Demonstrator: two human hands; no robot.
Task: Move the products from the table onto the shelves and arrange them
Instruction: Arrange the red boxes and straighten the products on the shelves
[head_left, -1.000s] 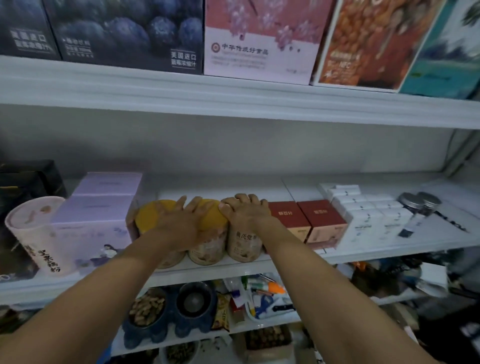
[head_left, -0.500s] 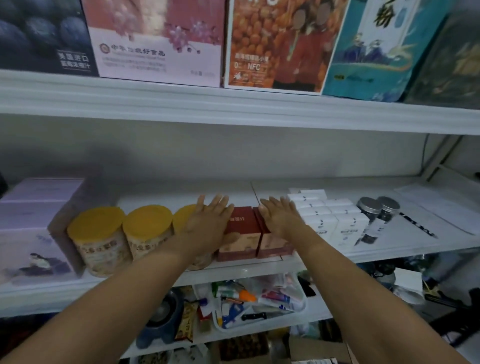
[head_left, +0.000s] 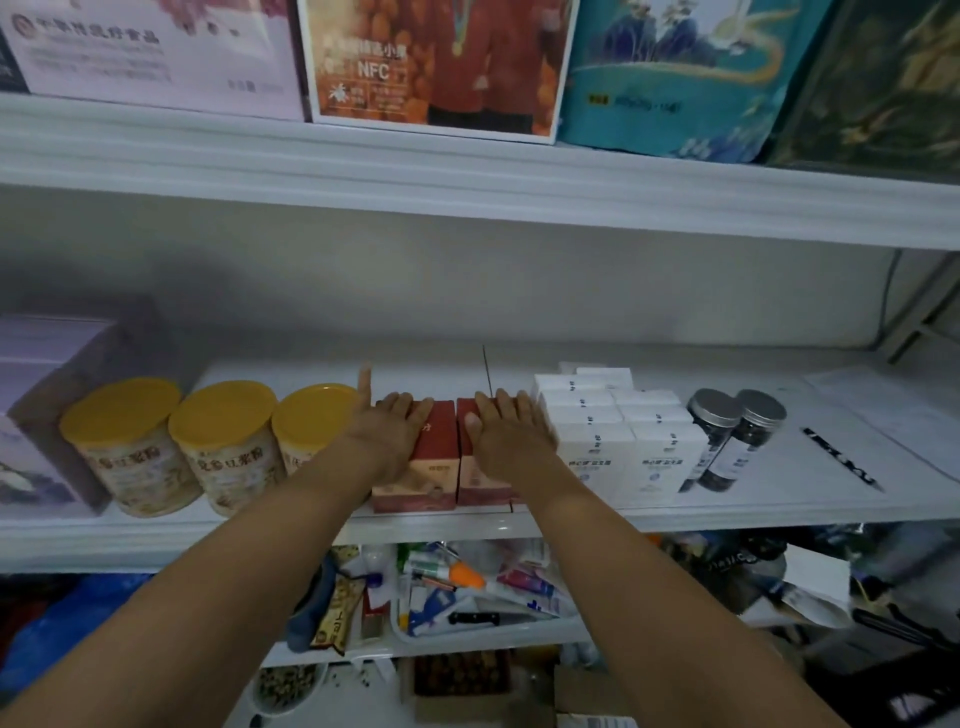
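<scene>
Head: hands (head_left: 395, 439) (head_left: 511, 436) flat atop red boxes (head_left: 435, 467) (palms down).

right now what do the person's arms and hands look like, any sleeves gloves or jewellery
The left forearm and right forearm are bare up to the picture's lower edge, with no sleeve in view. The left hand and right hand wear no gloves. No watch, bracelet or ring shows on the wrists or fingers.
</scene>
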